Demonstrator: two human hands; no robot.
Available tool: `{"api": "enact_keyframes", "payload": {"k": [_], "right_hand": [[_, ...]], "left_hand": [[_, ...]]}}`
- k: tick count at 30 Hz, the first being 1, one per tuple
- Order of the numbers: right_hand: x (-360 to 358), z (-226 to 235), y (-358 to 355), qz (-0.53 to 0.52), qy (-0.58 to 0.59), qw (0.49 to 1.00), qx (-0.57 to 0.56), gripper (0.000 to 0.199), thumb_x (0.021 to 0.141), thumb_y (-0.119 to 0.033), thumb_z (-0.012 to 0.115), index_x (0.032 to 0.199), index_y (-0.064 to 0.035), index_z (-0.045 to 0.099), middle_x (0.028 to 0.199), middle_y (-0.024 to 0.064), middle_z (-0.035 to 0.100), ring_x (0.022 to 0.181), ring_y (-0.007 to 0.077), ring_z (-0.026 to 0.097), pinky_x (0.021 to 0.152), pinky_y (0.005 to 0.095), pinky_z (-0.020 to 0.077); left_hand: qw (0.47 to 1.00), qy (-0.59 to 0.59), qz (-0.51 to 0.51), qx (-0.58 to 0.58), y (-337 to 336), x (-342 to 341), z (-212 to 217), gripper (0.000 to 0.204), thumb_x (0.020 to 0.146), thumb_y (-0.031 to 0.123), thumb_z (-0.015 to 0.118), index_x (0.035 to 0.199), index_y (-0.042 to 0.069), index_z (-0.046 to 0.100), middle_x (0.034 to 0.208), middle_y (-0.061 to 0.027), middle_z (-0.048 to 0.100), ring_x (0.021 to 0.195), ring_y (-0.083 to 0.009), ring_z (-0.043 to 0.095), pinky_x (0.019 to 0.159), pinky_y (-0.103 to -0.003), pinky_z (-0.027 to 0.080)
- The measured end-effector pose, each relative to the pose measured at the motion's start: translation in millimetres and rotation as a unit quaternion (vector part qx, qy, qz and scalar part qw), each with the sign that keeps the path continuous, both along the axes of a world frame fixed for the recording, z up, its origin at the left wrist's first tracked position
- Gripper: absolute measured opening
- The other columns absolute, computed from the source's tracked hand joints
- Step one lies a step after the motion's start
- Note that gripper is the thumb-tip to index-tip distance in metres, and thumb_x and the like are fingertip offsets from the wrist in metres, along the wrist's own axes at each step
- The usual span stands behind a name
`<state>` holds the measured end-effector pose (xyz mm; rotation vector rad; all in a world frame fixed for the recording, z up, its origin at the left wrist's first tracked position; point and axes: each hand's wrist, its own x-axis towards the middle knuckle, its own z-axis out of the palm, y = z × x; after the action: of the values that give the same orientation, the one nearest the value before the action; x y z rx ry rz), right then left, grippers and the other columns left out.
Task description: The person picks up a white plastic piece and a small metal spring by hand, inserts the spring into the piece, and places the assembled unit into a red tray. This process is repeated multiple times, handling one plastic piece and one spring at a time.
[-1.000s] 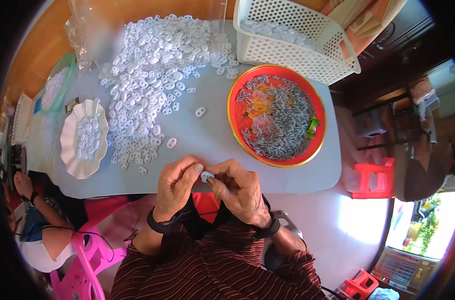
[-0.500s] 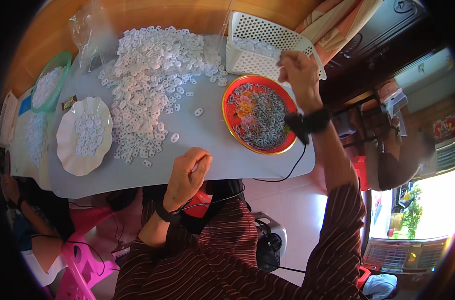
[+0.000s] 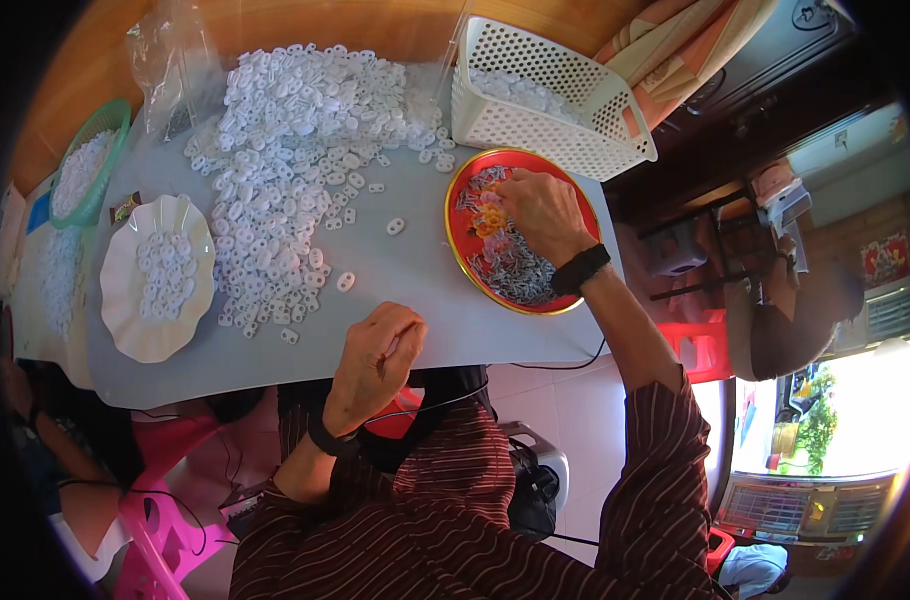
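Note:
My right hand [image 3: 547, 215] reaches into a red round tray [image 3: 458, 232] with a yellow rim and a flower print. Its fingertips are down among many small silvery screws [image 3: 515, 272], and whether they pinch one is hidden. Close to the table's near edge, my left hand [image 3: 375, 358] is closed with thumb and fingers pressed together; what it holds, if anything, cannot be made out. A large heap of small white oval plastic pieces with holes [image 3: 275, 170] spreads over the grey table [image 3: 415, 270], and two of them lie apart between the heap and my left hand.
A white perforated basket [image 3: 615, 140] holding small whitish pieces stands behind the tray. At left are a scalloped cream plate [image 3: 135, 330] with white pieces and a green basket [image 3: 118, 150]. Clear plastic bags [image 3: 170, 75] lie at the back. Another person's arm [image 3: 65, 440] shows at far left.
My right hand has come down from above the white basket, moving left and nearer, into the red tray. My left hand stays closed in nearly the same place.

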<state>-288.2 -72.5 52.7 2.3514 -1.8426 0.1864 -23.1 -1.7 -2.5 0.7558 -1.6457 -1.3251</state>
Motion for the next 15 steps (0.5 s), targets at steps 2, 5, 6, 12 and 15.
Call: {"api": "enact_keyframes", "payload": {"k": [2, 5, 6, 12, 15], "right_hand": [[2.6, -1.1, -0.4, 0.004, 0.005, 1.000, 0.007, 0.013, 0.085, -0.016, 0.059, 0.086, -0.0065, 0.067, 0.078, 0.0132, 0.059, 0.074, 0.0322, 0.060, 0.064, 0.0445, 0.0476], [5.1, -6.8, -4.5, 0.004, 0.020, 1.000, 0.014, 0.013, 0.085, -0.017, 0.060, 0.084, -0.0059, 0.066, 0.079, 0.0145, 0.060, 0.072, 0.0336, 0.061, 0.063, 0.0451, 0.0476], [4.6, -7.6, -6.4, -0.004, 0.032, 0.999, 0.013, 0.014, 0.085, -0.017, 0.060, 0.082, -0.0054, 0.066, 0.079, 0.0151, 0.060, 0.072, 0.0343, 0.061, 0.063, 0.0452, 0.0477], [6.1, -5.3, -8.3, -0.046, -0.093, 0.995, -0.014, 0.016, 0.077, -0.016, 0.067, 0.079, -0.0008, 0.062, 0.071, 0.0171, 0.063, 0.067, 0.0344, 0.062, 0.061, 0.0425, 0.0489], [34.3, 9.8, 3.0, -0.019, -0.240, 0.970, -0.020, 0.011, 0.073, -0.007, 0.066, 0.078, 0.0012, 0.061, 0.066, 0.0126, 0.063, 0.058, 0.0226, 0.063, 0.056, 0.0317, 0.0489]], "left_hand": [[1.000, -0.010, 0.000, -0.005, 0.0, -0.1, -0.8, 0.006, 0.086, 0.002, 0.056, 0.084, -0.004, 0.056, 0.074, -0.0099, 0.054, 0.060, -0.0170, 0.050, 0.053, -0.028, 0.040], [0.999, -0.028, 0.006, -0.015, 0.5, -0.5, -0.3, 0.005, 0.085, 0.001, 0.056, 0.084, -0.004, 0.056, 0.074, -0.0106, 0.054, 0.061, -0.0192, 0.052, 0.055, -0.029, 0.041], [0.999, -0.032, 0.008, -0.020, -0.4, -1.4, 1.1, 0.005, 0.085, 0.001, 0.056, 0.084, -0.004, 0.056, 0.074, -0.0111, 0.055, 0.062, -0.0204, 0.052, 0.055, -0.029, 0.042], [0.998, -0.047, 0.003, -0.046, -1.8, -1.1, 1.4, 0.004, 0.084, 0.000, 0.056, 0.084, -0.004, 0.057, 0.075, -0.0119, 0.057, 0.066, -0.0238, 0.055, 0.059, -0.031, 0.044], [0.997, -0.025, 0.009, -0.068, -0.6, -1.2, -3.1, 0.004, 0.084, -0.001, 0.055, 0.085, -0.004, 0.057, 0.077, -0.0122, 0.057, 0.067, -0.0256, 0.056, 0.060, -0.032, 0.045]]}}
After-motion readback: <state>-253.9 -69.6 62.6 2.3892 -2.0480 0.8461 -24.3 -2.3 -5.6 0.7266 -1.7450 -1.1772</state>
